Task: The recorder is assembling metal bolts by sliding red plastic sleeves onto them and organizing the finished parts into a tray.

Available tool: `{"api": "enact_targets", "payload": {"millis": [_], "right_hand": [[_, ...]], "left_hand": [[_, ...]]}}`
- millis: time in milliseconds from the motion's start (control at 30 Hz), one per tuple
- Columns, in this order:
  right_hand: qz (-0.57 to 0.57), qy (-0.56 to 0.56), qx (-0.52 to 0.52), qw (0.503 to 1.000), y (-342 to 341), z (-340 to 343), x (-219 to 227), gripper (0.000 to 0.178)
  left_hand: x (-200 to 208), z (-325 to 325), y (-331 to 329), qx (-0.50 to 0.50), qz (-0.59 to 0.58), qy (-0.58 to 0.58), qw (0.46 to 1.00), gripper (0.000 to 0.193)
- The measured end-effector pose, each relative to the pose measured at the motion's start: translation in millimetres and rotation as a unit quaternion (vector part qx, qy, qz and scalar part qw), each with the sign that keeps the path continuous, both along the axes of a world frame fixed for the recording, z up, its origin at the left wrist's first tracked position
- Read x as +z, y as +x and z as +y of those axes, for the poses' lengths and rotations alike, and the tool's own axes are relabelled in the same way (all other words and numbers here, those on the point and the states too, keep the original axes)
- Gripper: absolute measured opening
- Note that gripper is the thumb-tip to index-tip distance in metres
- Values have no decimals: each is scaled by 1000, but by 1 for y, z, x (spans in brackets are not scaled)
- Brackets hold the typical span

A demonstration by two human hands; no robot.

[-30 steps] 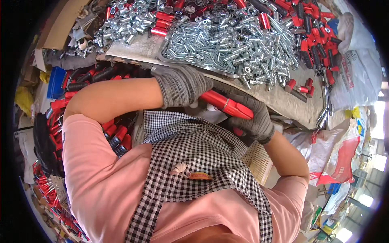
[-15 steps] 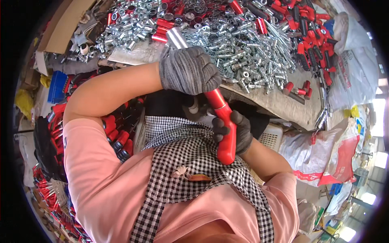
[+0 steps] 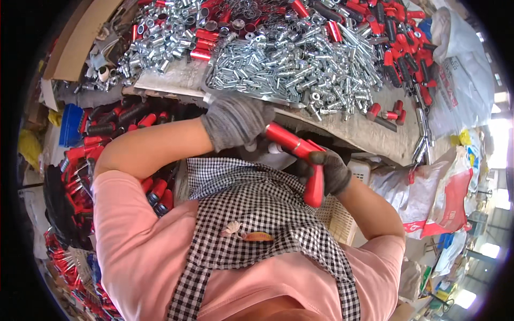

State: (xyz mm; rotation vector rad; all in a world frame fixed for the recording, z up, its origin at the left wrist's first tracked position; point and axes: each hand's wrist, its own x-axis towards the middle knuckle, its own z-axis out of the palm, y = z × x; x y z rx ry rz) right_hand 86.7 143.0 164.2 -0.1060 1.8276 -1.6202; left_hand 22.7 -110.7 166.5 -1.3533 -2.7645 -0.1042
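Both my hands wear grey knit gloves and hold a red tool (image 3: pixel 284 137) with a tube-shaped body and an angled handle. My left hand (image 3: pixel 238 122) is wrapped round the far-left part of the body. A bit of silvery metal (image 3: pixel 208 98) shows just beyond this hand. My right hand (image 3: pixel 333 172) grips the tool near where the handle bends down; part of the red handle (image 3: pixel 315 188) shows below its fingers. The tool slants from upper left to lower right, in front of my checked apron and below the bench edge.
On the bench (image 3: pixel 348 125) lie a heap of small metal pins and sleeves (image 3: pixel 267 64) and several red parts (image 3: pixel 388 115). Red and black handles (image 3: pixel 401 48) pile up at the far right, beside a clear plastic bag (image 3: pixel 463 80). A blue bin (image 3: pixel 71 125) stands left.
The tool has come down from over the bench edge and lies flatter. My left hand has moved down and slightly left, my right hand to the right. Both still grip it.
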Motion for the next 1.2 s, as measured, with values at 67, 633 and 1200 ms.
{"api": "enact_targets", "payload": {"millis": [67, 633, 1200], "right_hand": [[312, 180, 80, 929, -1, 2, 3, 47], [443, 318, 175, 820, 1, -4, -14, 35], [216, 143, 50, 965, 5, -21, -27, 50]], "left_hand": [[-1, 0, 12, 8, 56, 11, 998, 40], [-44, -1, 1, -59, -574, -63, 815, 46], [-42, -6, -7, 42, -161, -70, 984, 28]]}}
